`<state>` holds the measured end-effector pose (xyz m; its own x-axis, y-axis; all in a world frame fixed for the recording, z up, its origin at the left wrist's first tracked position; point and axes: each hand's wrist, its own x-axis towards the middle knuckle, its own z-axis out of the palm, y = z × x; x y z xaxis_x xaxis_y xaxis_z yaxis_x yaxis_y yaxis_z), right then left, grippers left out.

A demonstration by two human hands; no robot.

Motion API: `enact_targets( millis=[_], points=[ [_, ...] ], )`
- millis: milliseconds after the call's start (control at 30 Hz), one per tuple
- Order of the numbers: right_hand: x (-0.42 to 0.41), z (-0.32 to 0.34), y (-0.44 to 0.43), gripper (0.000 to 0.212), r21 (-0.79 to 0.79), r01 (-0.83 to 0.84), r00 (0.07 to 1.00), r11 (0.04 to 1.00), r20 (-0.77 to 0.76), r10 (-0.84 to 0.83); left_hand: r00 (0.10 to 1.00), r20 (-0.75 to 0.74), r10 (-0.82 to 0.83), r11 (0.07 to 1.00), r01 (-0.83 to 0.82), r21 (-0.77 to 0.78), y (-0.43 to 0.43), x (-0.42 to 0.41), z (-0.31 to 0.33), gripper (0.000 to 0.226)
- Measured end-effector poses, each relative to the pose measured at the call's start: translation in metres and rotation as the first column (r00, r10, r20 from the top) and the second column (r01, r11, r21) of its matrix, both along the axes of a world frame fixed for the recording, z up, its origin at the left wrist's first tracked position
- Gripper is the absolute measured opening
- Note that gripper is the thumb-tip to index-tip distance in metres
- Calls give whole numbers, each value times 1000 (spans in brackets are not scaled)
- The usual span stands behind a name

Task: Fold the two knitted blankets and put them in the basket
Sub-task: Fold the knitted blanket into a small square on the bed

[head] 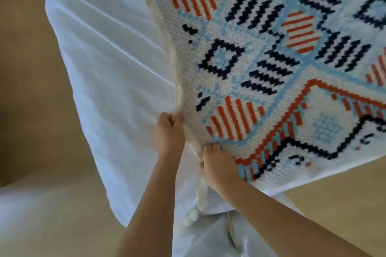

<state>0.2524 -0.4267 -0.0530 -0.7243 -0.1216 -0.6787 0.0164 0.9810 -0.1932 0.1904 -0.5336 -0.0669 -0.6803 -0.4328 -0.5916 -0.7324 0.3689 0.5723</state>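
One patterned blanket (271, 64), knitted in cream, pale blue, orange and navy, lies spread over a white sheet (100, 64), its cream border running along its left side to the near corner. Both hands meet at that corner: the left hand (168, 134) has its fingers closed around the border, and the right hand (218, 165) pinches the edge just beside it, fingers curled on top. Tan floor (31, 89) shows on both sides.

Knitted blanket (261, 64) cut off by top and right edges; bed (108, 64) beneath mostly hidden; second blanket possibly underneath.
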Motion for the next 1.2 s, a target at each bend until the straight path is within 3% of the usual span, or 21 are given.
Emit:
enact_targets(
  millis=[133, 167, 233, 400, 533, 667, 733, 867, 1067, 1200],
  points=[
    [17, 8, -15, 26, -157, 40, 999, 987, -27, -45, 987, 25, -158, 985, 156, 67, 6, 19, 12, 20],
    [21, 8, -15, 23, -230, 94, 996, 969, 28, -90, 977, 59, -204, 976, 199, 90, 5, 30, 12, 22],
    [32, 4, -8, 28, -313, 38, 996, 949, 91, -10, 948, 131, -289, 954, 273, 126, 3, 55, 10, 24],
    [42, 5, 14, 16, -427, 226, 973, 876, 150, -178, 936, 185, -299, 951, 277, 139, 3, 105, 10, 19],
    [55, 13, 53, 14, -402, 245, 969, 882, 134, -208, 755, 333, -565, 796, 605, -23, 17, 117, 22, 35],
    [56, 18, 113, 19, -368, 352, 935, 861, 105, -338, 592, 509, -625, 598, 782, -176, 40, 100, 40, 40],
    [49, 22, 146, 19, -353, 430, 898, 831, 74, -434, 573, 534, -622, 555, 804, -215, 62, 88, 51, 31],
    [29, 26, 227, 17, -364, 509, 846, 780, 46, -531, 549, 447, -706, 480, 835, -268, 138, 64, 72, 37],
    [-16, 31, 398, 22, -413, 570, 775, 711, -18, -632, 440, 365, -821, 406, 898, -168, 325, 28, 62, 23],
    [-36, 29, 534, 21, -370, 588, 754, 719, -71, -653, 448, 291, -845, 431, 894, -124, 475, 7, 54, 26]
  ],
)
